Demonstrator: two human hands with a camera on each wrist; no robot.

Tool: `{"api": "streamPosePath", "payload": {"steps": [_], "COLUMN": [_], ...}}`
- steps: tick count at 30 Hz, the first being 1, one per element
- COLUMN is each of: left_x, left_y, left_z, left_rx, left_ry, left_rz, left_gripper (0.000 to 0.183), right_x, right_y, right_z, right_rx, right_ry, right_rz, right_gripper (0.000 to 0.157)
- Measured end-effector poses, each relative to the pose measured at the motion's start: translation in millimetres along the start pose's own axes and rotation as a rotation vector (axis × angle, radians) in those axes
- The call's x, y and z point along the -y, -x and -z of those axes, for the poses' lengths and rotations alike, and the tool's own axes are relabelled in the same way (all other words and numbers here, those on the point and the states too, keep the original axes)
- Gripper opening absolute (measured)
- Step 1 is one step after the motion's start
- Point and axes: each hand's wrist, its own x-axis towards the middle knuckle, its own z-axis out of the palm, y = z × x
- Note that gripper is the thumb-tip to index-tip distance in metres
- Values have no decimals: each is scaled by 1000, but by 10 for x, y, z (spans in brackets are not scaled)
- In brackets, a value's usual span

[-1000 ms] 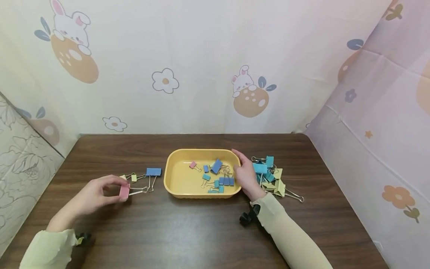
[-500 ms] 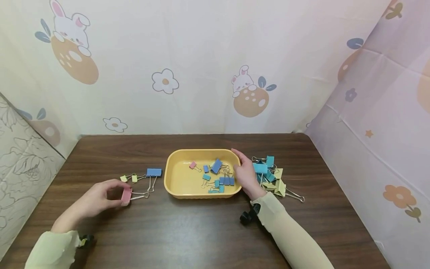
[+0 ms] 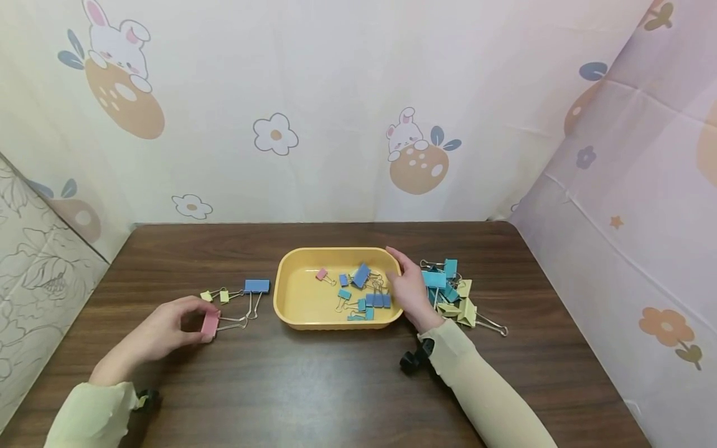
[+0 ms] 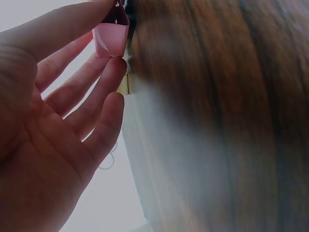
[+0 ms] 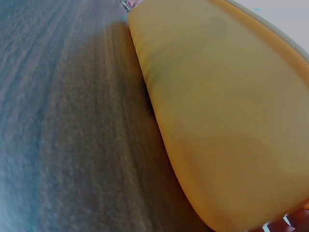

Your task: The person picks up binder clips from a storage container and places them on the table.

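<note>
Far L, your L hand (image 3: 168,330) has the big pink clip (image 3: 210,325) pinched btwn thumb and fingers, out L of the tray; can't tell if it touches the table (image 3: 313,386). Just beyond it, approx. in a row: 2 small yellow clips (image 3: 224,296) and a lg blue clip (image 3: 257,286), none of them held. Mid-table, the yellow tray (image 3: 313,325) has 1 small pink clip (image 3: 321,274) in it, plus several blue clips (image 3: 361,275) and teal ones (image 3: 344,294), mostly toward its R end; overlap makes an exact count iffy. Your R hand (image 3: 411,292) grips that R end. Far R, just past it, sits a heap of lg teal clips (image 3: 434,280) & pale yellow clips (image 3: 466,312). I'd judge it part-done: a mixed batch is in, but the pinched clip, L trio and R heap are all outside.
</note>
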Motion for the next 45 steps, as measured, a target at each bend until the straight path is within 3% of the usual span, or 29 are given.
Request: {"api": "streamPosePath", "payload": {"steps": [11, 15, 21, 26, 30, 33, 38, 45], "left_x": [-32, -119, -373, -610, -734, -815, -950, -1083], "left_y": [-42, -129, -409, -673, -885, -1044, -1274, -1577], "left_z": [16, 58, 118, 81, -14, -79, -171, -348], "left_rx": [-6, -36, -67, -8, 20, 17, 27, 91], "left_ry": [2, 10, 48, 128, 167, 159, 115, 69], "left_rz": [-30, -3, 3, -24, -96, -171, -232, -221], "left_gripper": [41, 31, 23, 26, 27, 29, 29, 33], "right_x": [-27, -34, -14, -24, -38, -41, -36, -34], "right_y": [-10, -25, -20, -17, -20, -27, -28, -20], "right_z": [8, 10, 13, 13, 13, 12, 15, 10], "right_rx": [-2, -1, -3, -3, 1, 2, 3, 7], "right_ry": [10, 10, 10, 14, 15, 13, 11, 13], "right_rz": [-8, -10, 7, 9, 5, 7, 5, -9], "right_gripper": [47, 48, 48, 48, 48, 48, 48, 47]}}
